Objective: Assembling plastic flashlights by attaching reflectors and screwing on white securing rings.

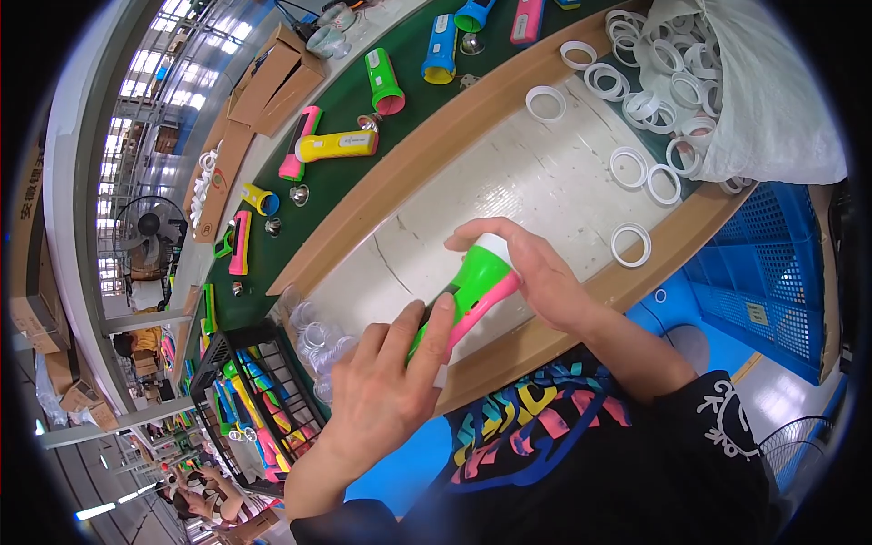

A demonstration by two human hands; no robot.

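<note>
A green and pink flashlight (476, 280) slants across the middle, its wide head up and to the right. My left hand (386, 377) is closed round its body, with fingers along the handle. Over the flashlight's head sits a white ring (494, 243), and my right hand (538, 277) curls round it with the fingers on the far side. Part of the ring is hidden by that hand. Below both hands is a pale worktop (436, 236) with cardboard edging, where loose white rings (546, 104) lie toward the far right.
A white sack (772, 118) spills rings at the right, above a blue crate (763, 272). Beyond the cardboard edge, a green conveyor (341, 195) carries several flashlights and small reflectors. Clear rings (318, 341) lie at the worktop's left end, beside a black basket (304, 436) of flashlights.
</note>
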